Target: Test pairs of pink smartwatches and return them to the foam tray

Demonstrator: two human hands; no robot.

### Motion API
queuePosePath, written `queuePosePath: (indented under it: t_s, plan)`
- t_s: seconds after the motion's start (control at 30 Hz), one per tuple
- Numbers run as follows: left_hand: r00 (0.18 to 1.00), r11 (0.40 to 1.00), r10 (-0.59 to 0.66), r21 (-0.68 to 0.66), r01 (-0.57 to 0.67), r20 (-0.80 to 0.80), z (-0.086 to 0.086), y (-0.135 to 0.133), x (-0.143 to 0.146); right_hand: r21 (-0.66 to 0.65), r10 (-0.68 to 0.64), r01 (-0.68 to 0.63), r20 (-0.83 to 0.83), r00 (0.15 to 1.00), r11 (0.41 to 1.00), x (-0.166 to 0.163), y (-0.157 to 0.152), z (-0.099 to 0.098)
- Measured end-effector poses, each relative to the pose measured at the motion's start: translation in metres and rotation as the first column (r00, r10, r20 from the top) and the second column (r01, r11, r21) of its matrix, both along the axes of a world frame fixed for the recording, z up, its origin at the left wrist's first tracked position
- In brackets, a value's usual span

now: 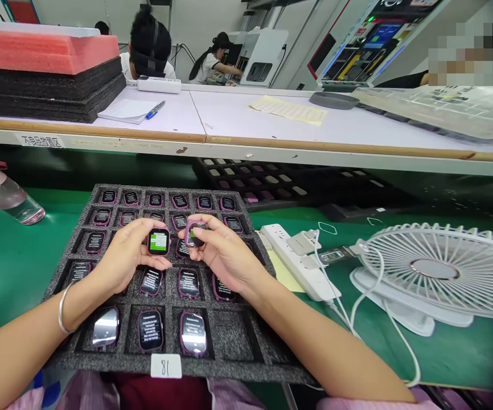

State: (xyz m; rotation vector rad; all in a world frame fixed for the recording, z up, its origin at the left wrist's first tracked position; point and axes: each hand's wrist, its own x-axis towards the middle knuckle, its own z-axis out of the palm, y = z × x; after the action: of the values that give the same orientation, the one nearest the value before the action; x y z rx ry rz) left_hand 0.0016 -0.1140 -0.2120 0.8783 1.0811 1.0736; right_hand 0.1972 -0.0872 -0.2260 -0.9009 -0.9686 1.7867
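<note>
Watches with purple rims sit one in each hand, held close together over the middle of a dark foam tray [212, 368]. Both forearms reach in from the lower corners, angled inward so that the hands nearly meet. Fingers of the left hand [129, 253] are clamped on the left watch [158, 242], gripping its top and lower edges, with its green-and-white screen turned to the camera. Fingers of the right hand [225, 250] are closed around the right watch [194, 233]; the thumb lies across its face, covering part of a green patch, and this watch is tilted.

Beneath, other watches [150, 330] lie face up in the tray's compartments, many showing lines of text; the hands and the right forearm hide some of them. A white label [165, 365] marked 81 is on the front edge. Just right of the tray is a power strip [302, 262] with plugs and cables, then a white fan [438, 270]. Well to the left lies a bottle [9, 196]. Beyond, a shelf [229, 114] crosses the view, with people behind it.
</note>
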Motion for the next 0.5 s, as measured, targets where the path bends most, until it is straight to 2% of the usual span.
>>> queuePosePath:
  t_s: [0.17, 0.37, 0.5]
  plan:
    - [1.0, 1.0, -0.011, -0.006, 0.011, 0.004, 0.002, 0.0, 0.0, 0.01, 0.01, -0.01, 0.007, 1.0, 1.0, 0.0, 0.001, -0.001]
    - [0.986, 0.995, 0.007, 0.097, 0.009, -0.166, 0.0, -0.002, 0.001, -0.014, 0.072, -0.072, -0.041, 0.997, 0.997, 0.002, 0.003, 0.004]
    - [0.968, 0.984, -0.036, 0.163, 0.078, -0.249, 0.011, -0.007, 0.005, 0.007, 0.13, -0.13, -0.099, 0.987, 0.991, 0.008, 0.001, 0.013]
